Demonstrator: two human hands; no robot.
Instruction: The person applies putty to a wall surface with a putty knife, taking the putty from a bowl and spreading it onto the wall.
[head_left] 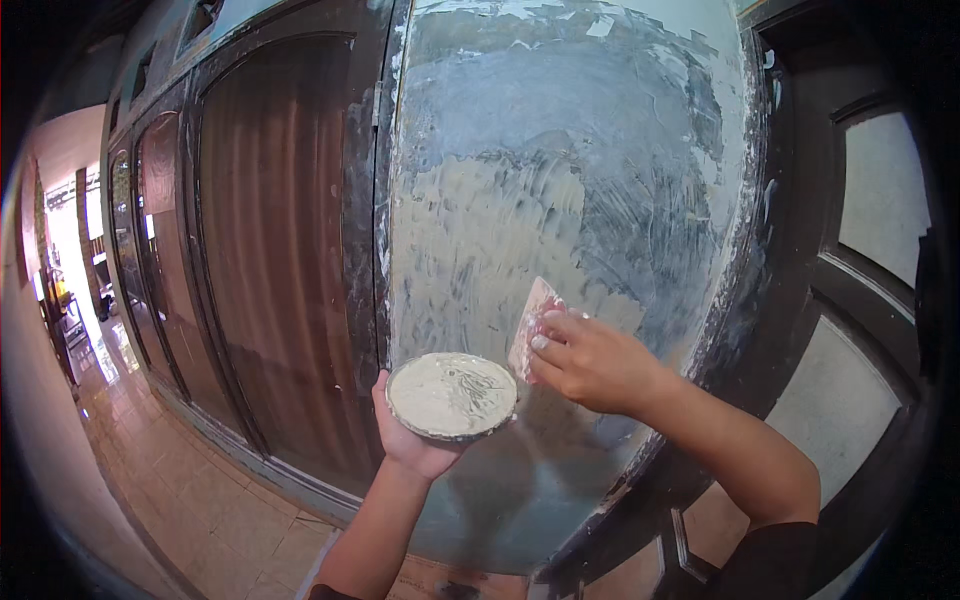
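My left hand holds a round, shallow dish of pale putty from below, its thumb up along the left rim. Darker streaks show through the putty on the dish's right side. In my right hand is a pinkish, flat putty scraper, smeared with white and pinched between thumb and fingers. The scraper is just above and right of the dish, in front of the wall; whether it touches the wall I cannot tell. On the grey-blue wall panel, a rough cream putty layer covers the middle and left.
A dark-framed window with a reddish-brown curtain stands left of the panel. To the right is a dark wooden door with pale panels. A tiled floor runs along the lower left toward a bright opening.
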